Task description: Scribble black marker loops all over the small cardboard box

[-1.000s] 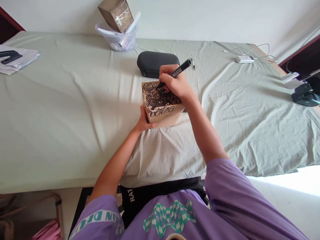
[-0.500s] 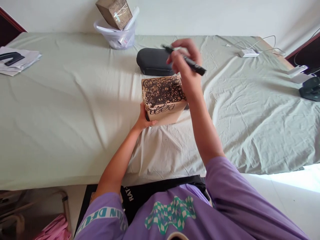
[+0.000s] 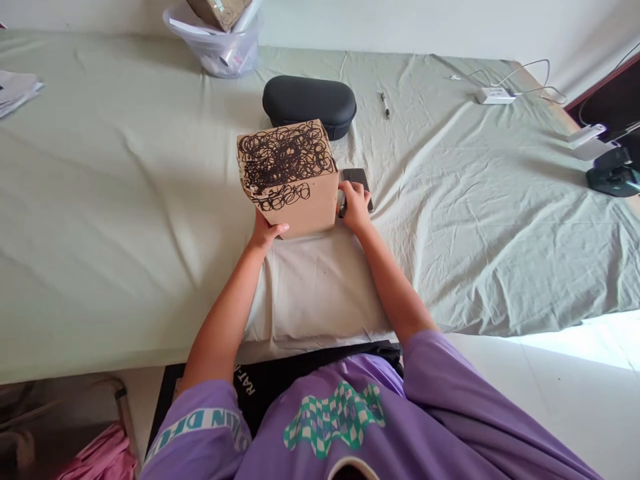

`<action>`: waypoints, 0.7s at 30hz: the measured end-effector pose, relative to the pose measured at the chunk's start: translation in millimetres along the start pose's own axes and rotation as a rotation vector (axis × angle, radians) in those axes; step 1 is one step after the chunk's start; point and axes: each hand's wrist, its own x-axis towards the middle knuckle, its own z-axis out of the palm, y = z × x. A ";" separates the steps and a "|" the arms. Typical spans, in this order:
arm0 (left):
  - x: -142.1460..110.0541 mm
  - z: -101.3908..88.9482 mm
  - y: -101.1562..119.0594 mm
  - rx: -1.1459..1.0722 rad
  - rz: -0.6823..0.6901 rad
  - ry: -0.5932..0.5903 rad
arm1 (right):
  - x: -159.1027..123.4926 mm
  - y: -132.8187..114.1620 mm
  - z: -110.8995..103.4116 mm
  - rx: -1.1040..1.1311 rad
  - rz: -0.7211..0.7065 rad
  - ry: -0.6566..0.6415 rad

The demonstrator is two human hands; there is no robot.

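A cardboard box (image 3: 307,210) stands on the cloth, its top and upper front edge covered in black looping scribbles. My left hand (image 3: 267,230) grips its near left corner, thumb on the front face and the other fingers mostly hidden. Just right of the box, my right hand (image 3: 357,203) is closed around a black marker (image 3: 343,205), which shows only in part. Beneath and behind those fingers lies a dark phone (image 3: 356,176), partly covered. Whether the hand also touches the phone I cannot tell.
Behind the box sits a black zip case (image 3: 310,100), with a pen (image 3: 385,105) to its right. A clear plastic tub (image 3: 220,50) holds rolls and a box. Papers (image 3: 17,92) lie left; a white power strip (image 3: 495,96) and cables lie at the back right.
My right hand has come down from above the case to beside the phone, bringing the marker. The box has turned a little in my left hand and shifted left in view.
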 end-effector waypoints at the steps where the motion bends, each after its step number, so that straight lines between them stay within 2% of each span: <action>1: 1.0 -3.3 1.3 0.002 0.008 0.018 | -2.1 -1.7 3.5 -0.075 -0.020 -0.052; 4: 5.4 -17.8 5.0 0.010 0.028 0.077 | -4.8 -4.6 9.2 -0.203 -0.089 -0.158; 9: 14.6 -40.2 5.8 0.032 0.030 0.172 | -4.6 -2.7 13.2 -0.185 -0.150 -0.198; 14: 15.4 -40.9 4.7 0.048 0.007 0.173 | -4.0 -4.9 17.1 -0.139 -0.215 -0.266; 21: 12.1 -31.9 13.9 0.037 -0.003 0.126 | -4.4 -4.0 14.9 0.020 -0.135 -0.086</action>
